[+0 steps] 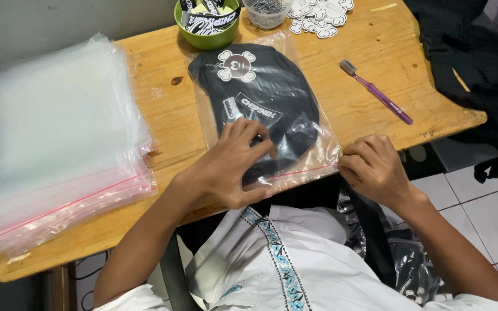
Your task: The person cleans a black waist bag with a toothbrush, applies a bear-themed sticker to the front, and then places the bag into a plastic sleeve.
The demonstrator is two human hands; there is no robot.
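I judged the sealing step underway: my left hand point(234, 167) pressed the clear zip bag point(318, 151) holding black folded cloth point(272, 92), right hand point(373, 167) pinched its corner; next, run along the strip.

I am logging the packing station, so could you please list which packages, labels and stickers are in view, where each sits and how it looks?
Clear zip bag: table centre, red seal strip, holds a black garment, under both hands.
Stack of empty clear bags: table left, red seal strips.
Black-and-white stickers: inside the bag, on the garment; one bone-shaped, two rectangular.
White die-cut stickers: top edge, loose pile.
Green bowl: top centre, holds black-and-white stickers.
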